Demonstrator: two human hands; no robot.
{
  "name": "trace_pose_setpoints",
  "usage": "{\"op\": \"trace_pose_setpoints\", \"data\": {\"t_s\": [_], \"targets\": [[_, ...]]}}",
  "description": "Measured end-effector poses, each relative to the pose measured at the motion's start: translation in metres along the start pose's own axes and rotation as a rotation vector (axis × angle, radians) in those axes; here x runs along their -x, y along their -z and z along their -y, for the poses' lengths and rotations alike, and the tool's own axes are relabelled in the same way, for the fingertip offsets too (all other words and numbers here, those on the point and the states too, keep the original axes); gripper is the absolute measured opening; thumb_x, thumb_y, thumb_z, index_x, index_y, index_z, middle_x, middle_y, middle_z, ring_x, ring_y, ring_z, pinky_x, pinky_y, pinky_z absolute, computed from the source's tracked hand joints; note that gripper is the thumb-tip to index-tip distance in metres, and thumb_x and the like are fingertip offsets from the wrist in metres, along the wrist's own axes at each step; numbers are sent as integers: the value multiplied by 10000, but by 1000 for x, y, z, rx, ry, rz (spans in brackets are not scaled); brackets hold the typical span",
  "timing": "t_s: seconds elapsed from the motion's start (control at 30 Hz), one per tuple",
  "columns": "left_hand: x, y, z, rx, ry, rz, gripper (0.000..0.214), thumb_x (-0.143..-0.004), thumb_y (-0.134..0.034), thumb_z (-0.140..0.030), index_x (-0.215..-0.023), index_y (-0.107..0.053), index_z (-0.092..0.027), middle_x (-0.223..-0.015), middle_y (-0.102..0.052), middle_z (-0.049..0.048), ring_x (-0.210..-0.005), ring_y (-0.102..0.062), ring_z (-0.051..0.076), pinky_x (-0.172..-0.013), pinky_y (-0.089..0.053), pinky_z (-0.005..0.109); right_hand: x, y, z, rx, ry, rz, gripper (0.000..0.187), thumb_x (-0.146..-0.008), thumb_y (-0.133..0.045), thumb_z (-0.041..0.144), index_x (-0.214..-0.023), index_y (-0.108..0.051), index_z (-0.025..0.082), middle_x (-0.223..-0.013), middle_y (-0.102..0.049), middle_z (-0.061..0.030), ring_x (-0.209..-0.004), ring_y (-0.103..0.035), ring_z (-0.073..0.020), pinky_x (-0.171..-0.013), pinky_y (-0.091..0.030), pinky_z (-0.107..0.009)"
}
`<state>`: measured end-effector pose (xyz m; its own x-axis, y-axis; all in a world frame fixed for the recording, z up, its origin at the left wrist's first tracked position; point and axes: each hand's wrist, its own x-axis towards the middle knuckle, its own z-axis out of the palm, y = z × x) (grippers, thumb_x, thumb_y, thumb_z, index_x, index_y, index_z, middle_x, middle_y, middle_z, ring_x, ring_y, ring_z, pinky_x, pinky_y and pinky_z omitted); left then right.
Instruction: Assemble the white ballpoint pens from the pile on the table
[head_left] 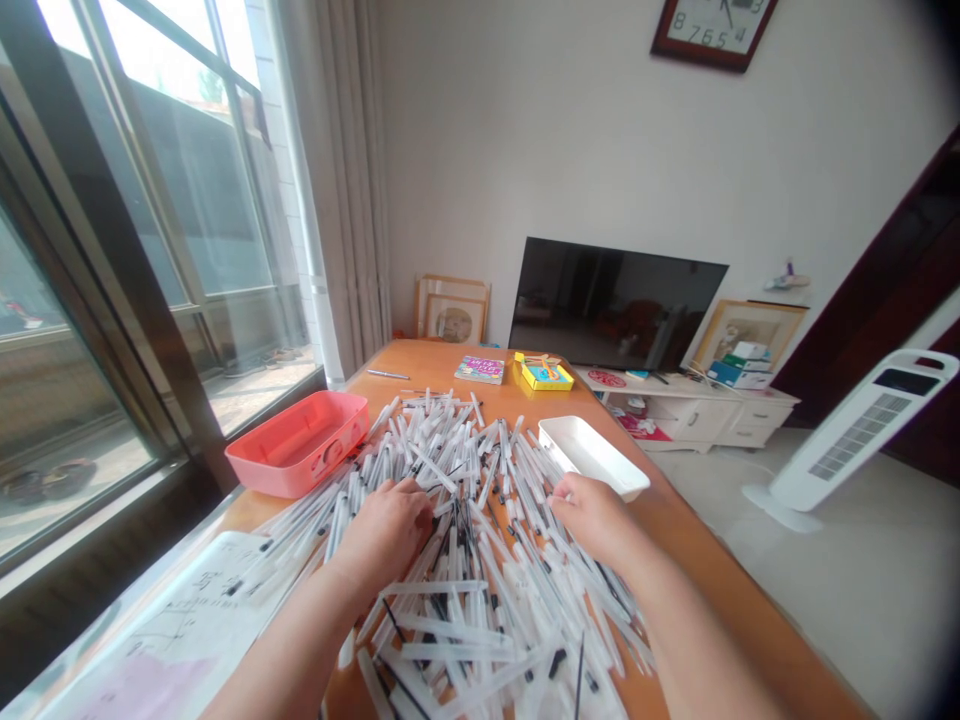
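Observation:
A big loose heap of pen parts [480,590] covers the near part of the wooden table: frosted clear barrels and caps, thin black refills, small black plugs. My left hand [394,520] rests over the left middle of the heap, its fingers curled down among the pens. What lies under those fingers is hidden. Beside the front edge of the white tray [592,450], my right hand [585,505] is closed above the heap's right side, thumb and fingers together. Anything in its grasp is too covered to name. The red basket [296,450] stands at the left.
Farther back on the table [637,430] lie a silver pen [388,374], a colourful booklet [480,370] and a yellow box [545,372]. A sheet with handwriting [202,600] is at the near left. A tower fan [862,440] stands on the floor to the right.

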<state>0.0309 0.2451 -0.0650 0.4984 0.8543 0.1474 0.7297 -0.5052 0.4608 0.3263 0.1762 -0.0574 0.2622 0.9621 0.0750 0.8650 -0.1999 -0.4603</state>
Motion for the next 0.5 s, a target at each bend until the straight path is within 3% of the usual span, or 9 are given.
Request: {"op": "trace_pose_setpoints", "data": {"t_s": [0.27, 0.5], "targets": [[-4, -2, 10, -175, -47, -56, 311, -820, -481, -103, -911, -742, -247, -1034, -706, 85, -1045, -574, 278, -961, -417, 428, -10, 18, -36, 12, -130, -24, 131, -809, -560, 241, -777, -673, 184, -675, -646, -11, -625, -537, -145, -534, -266, -226], [-4, -2, 7, -209, -73, -59, 277, -838, -496, -130, -916, -730, -258, -1096, -694, 67, -1068, -582, 251, -972, -414, 384, -3, 25, -57, 66, -210, 145, 131, -676, -688, 230, -575, -625, 176, -480, -544, 9, -486, -476, -130, -502, -255, -244]]}}
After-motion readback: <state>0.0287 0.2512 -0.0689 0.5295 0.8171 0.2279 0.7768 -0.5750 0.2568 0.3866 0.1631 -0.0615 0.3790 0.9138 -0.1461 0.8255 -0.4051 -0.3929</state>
